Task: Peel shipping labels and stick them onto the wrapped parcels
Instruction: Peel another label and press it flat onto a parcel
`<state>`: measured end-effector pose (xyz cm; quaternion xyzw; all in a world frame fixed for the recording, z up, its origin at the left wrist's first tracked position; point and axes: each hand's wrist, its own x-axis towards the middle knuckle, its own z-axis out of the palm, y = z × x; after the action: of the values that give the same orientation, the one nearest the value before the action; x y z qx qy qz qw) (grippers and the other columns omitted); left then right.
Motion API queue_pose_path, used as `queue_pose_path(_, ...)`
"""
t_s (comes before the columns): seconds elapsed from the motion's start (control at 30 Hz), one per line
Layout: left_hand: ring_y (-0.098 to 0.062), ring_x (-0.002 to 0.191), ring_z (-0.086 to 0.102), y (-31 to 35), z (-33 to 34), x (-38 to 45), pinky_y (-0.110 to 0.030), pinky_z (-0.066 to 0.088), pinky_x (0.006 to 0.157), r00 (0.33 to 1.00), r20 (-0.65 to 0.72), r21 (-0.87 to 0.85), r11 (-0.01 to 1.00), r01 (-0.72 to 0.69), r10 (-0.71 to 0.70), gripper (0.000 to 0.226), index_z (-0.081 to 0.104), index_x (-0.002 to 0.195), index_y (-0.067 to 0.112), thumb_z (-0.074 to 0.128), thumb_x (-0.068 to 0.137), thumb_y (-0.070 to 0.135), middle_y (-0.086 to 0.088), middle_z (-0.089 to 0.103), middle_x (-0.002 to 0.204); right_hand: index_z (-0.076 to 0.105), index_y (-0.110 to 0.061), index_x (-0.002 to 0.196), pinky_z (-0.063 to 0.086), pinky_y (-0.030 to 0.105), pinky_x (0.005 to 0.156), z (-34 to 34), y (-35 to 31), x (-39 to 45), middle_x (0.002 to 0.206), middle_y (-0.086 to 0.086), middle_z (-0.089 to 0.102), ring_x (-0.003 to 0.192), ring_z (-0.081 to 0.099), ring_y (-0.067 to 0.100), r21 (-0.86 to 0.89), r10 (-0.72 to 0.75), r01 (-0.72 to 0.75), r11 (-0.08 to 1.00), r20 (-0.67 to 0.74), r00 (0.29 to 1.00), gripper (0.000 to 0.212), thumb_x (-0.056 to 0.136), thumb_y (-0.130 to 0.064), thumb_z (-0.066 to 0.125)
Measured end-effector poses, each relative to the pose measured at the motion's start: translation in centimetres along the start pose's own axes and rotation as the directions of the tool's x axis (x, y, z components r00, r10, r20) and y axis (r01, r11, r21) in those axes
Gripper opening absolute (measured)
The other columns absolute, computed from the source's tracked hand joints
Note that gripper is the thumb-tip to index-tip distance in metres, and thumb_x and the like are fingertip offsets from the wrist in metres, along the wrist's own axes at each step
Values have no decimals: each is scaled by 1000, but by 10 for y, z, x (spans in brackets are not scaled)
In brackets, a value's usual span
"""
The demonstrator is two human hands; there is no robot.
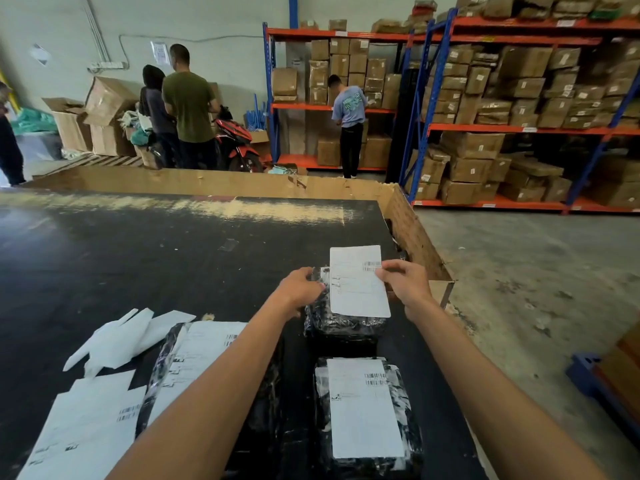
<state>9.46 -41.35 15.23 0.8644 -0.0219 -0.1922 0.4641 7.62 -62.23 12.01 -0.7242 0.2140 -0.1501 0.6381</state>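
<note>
Hands are working at the far parcel (341,323), a bundle wrapped in black film that is lying on the black table (138,258) near its right edge. We are pinching the right edge of a white shipping label (356,282) between the thumb and fingers of our right hand (403,282), holding it just over the top of that parcel. Our left hand (299,289) is resting against the parcel's left side with fingers curled onto the wrap, gripping it. Nearer to us than that parcel, a second wrapped parcel (367,415) is lying with a label already stuck flat on its top. To the left of the far parcel, more labelled items (194,355) are lying partly under our left forearm, and crumpled white backing paper (114,341) is sitting beyond them. Behind the far parcel, across the floor, blue and orange racks (512,129) are holding brown cartons.
</note>
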Motion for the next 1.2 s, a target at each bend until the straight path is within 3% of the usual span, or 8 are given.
queue_pose_path(0.17, -31, 146, 27, 4, 4, 23, -52, 35, 112, 994, 108, 57, 998, -19, 13, 60, 8, 158, 30, 37, 106, 33, 1, 17, 165, 69, -18, 72, 51, 35, 63, 17, 12, 32, 97, 15, 76, 79, 65, 26, -107, 44, -42, 993, 21, 999, 21, 84, -2, 76)
queue_pose_path(0.3, -31, 145, 29, 1, 8, 43, -53, 36, 108, 984, 176, 68, 997, -30, 18, 65, -3, 157, 36, 36, 105, 39, 3, 17, 165, 67, -15, 69, 45, 28, 48, 25, 23, 45, 90, 12, 73, 62, 61, 25, -146, 82, -73, 986, 53, 995, 23, 85, 0, 74)
queue_pose_path(0.5, -27, 149, 23, -4, 14, 71, -42, 23, 119, 956, 293, 318, 944, -91, -7, 90, -4, 157, 33, 61, 95, 38, 0, 14, 166, 66, -18, 67, 56, 34, 55, 28, 31, 54, 82, 9, 73, 59, 64, 25, -255, 57, -45, 966, 38, 998, 24, 82, -1, 77)
queue_pose_path(0.6, -29, 151, 15, -7, 18, 80, -49, 18, 121, 953, 299, 445, 891, -88, -55, 98, -1, 157, 36, 69, 88, 43, -3, 12, 166, 66, -23, 62, 61, 38, 67, 29, 29, 53, 82, 6, 74, 64, 67, 23, -350, 12, -3, 937, 22, 1000, 28, 81, -5, 78)
queue_pose_path(0.77, -35, 152, 9, -9, 19, 88, -54, 21, 120, 966, 248, 550, 831, -79, -73, 105, 0, 155, 43, 74, 82, 49, -12, 5, 166, 73, -11, 70, 56, 25, 56, 30, 24, 51, 84, 2, 76, 41, 61, 8, -554, -90, 109, 825, 62, 994, 13, 83, -10, 77)
queue_pose_path(0.9, -36, 151, 12, -7, 19, 87, -54, 25, 118, 972, 227, 571, 817, -80, -63, 109, -2, 156, 43, 76, 80, 46, -13, 4, 165, 70, -12, 83, 62, 41, 72, 34, 16, 49, 93, 4, 72, 74, 70, 22, -696, -123, 167, 698, 113, 986, 16, 78, -20, 83)
queue_pose_path(1.03, -38, 150, 14, -8, 18, 91, -53, 37, 112, 970, 229, 563, 824, -66, -79, 115, -4, 154, 45, 80, 76, 46, -13, 0, 165, 62, -8, 99, 54, 39, 74, 40, 12, 41, 107, 11, 66, 97, 66, 32, -788, -148, 195, 585, 132, 980, 34, 81, -29, 82)
queue_pose_path(1.2, -38, 147, 21, -8, 17, 93, -47, 48, 104, 964, 241, 543, 839, -41, -109, 119, -6, 153, 49, 83, 74, 42, -12, -5, 165, 45, -5, 130, 52, 47, 91, 29, 15, 50, 140, 20, 36, 114, 59, 42, -811, -38, 100, 576, 96, 995, 76, 77, -45, 82)
